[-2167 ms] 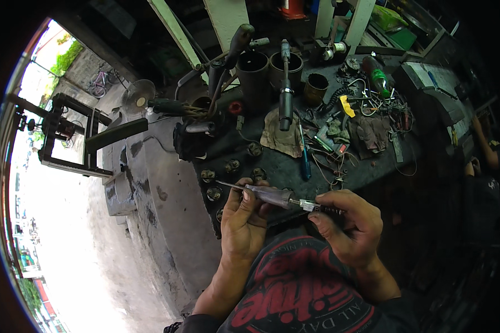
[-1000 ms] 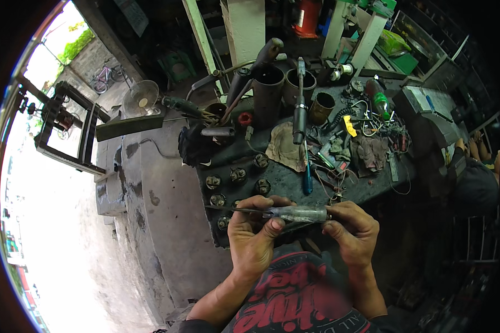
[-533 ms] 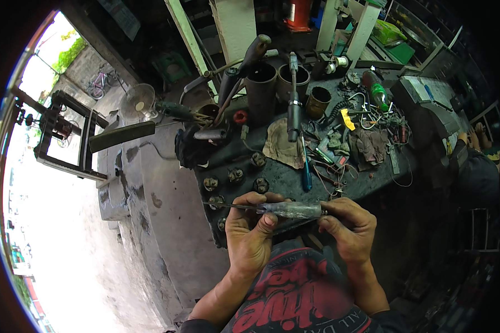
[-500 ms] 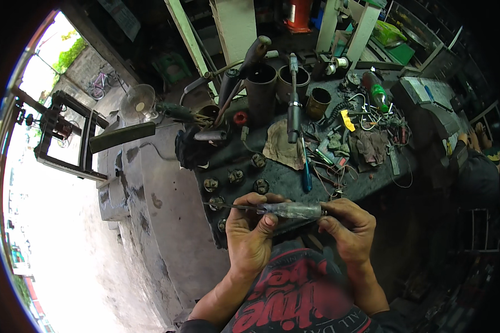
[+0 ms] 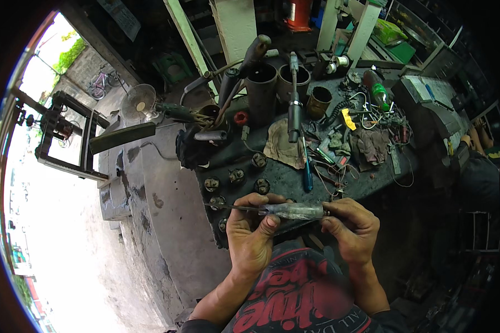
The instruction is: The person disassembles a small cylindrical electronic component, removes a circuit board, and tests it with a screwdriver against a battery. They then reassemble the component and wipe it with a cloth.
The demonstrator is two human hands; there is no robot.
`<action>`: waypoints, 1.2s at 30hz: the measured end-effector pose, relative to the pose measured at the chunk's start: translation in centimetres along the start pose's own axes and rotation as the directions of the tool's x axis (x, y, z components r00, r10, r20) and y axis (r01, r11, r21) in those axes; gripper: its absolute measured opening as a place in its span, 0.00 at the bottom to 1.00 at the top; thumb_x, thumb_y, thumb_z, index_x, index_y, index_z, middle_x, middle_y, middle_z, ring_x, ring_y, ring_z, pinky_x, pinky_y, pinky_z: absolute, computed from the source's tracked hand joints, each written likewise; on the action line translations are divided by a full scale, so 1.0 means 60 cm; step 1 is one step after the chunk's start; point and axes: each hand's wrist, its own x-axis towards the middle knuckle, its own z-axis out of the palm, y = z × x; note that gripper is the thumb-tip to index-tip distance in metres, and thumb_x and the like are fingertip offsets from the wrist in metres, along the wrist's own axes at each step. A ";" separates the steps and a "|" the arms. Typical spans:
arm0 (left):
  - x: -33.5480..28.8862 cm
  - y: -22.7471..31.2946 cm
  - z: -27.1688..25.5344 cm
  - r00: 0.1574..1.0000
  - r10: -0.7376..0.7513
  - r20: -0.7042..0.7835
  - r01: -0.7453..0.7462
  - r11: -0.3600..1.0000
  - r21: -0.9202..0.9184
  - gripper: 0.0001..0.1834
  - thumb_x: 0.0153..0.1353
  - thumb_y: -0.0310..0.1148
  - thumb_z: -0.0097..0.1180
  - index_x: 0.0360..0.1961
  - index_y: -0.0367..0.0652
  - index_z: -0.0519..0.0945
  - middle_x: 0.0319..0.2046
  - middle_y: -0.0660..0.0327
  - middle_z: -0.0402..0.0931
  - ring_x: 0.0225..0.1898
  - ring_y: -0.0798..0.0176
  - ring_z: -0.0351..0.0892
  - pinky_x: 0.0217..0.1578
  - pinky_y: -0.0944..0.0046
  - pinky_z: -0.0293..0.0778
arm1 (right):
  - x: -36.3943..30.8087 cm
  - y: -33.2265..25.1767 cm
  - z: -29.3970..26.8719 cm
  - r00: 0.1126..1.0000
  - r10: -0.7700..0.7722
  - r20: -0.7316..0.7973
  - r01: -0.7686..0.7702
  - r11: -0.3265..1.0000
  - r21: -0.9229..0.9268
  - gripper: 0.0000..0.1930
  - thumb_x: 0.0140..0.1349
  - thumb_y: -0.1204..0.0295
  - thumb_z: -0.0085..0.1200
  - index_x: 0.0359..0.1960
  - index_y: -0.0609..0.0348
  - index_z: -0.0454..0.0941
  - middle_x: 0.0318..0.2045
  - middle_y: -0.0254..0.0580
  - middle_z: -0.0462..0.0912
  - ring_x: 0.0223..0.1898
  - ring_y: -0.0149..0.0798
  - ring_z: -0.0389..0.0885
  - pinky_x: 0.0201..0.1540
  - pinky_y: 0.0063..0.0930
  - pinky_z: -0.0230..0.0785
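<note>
A slim probe-like tool (image 5: 295,211) lies level between my hands. It has a cloudy clear handle and a thin dark shaft pointing left. My left hand (image 5: 252,236) is closed round the place where shaft and handle meet, thumb in front and fingers behind. At the other end of the handle, my right hand (image 5: 351,230) pinches a small metallic end piece between thumb and fingers; most of that piece is hidden. Just beyond the left hand, several small round metal parts (image 5: 236,176) stand on the dark bench.
A blue-handled screwdriver (image 5: 308,180), a stained cloth (image 5: 283,145) and an upright dark tool (image 5: 294,119) sit farther back. Dark metal cylinders (image 5: 260,89) stand behind them. Loose wires and small parts (image 5: 372,119) clutter the right. At far right another person's arm (image 5: 474,145) shows.
My right hand has shifted slightly to the right at the end of the handle. The left hand holds nearly the same place.
</note>
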 end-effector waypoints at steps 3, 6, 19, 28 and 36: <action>-0.002 0.001 0.002 1.000 -0.005 -0.006 0.005 1.000 0.004 0.21 0.62 0.27 0.65 0.54 0.42 0.70 0.51 0.51 0.78 0.55 0.49 0.80 0.58 0.50 0.78 | -0.001 -0.003 -0.001 1.000 0.002 0.005 -0.001 1.000 -0.013 0.14 0.56 0.80 0.69 0.45 0.69 0.85 0.36 0.46 0.85 0.35 0.30 0.82 0.36 0.18 0.72; -0.003 -0.001 0.002 1.000 -0.004 -0.004 0.003 1.000 -0.022 0.22 0.61 0.27 0.65 0.54 0.42 0.71 0.51 0.51 0.78 0.54 0.49 0.80 0.58 0.50 0.78 | -0.003 -0.003 -0.001 1.000 0.025 0.000 -0.025 1.000 0.003 0.14 0.56 0.80 0.69 0.45 0.69 0.85 0.37 0.46 0.85 0.36 0.31 0.83 0.36 0.19 0.73; -0.003 0.004 0.001 0.999 0.022 0.023 -0.021 0.999 -0.035 0.22 0.60 0.24 0.67 0.53 0.41 0.71 0.50 0.49 0.79 0.53 0.49 0.81 0.58 0.51 0.77 | 0.004 -0.024 -0.009 0.978 -0.180 0.110 0.205 0.931 -0.303 0.15 0.53 0.77 0.72 0.42 0.67 0.85 0.35 0.45 0.86 0.33 0.32 0.84 0.33 0.22 0.75; -0.004 0.004 -0.001 1.000 0.015 0.011 -0.015 1.000 -0.024 0.23 0.59 0.25 0.68 0.53 0.41 0.72 0.50 0.49 0.78 0.53 0.50 0.81 0.58 0.51 0.77 | 0.000 -0.013 -0.003 0.993 -0.088 0.073 0.089 0.996 -0.004 0.16 0.56 0.83 0.67 0.47 0.69 0.83 0.40 0.47 0.85 0.32 0.28 0.83 0.32 0.16 0.74; -0.007 0.004 -0.005 1.000 -0.004 0.001 0.004 1.000 0.002 0.24 0.58 0.27 0.69 0.52 0.40 0.71 0.50 0.49 0.78 0.53 0.52 0.81 0.57 0.53 0.77 | -0.006 -0.010 -0.003 0.997 -0.072 0.014 0.071 0.993 0.092 0.14 0.58 0.85 0.63 0.47 0.71 0.82 0.42 0.50 0.84 0.32 0.30 0.84 0.34 0.17 0.76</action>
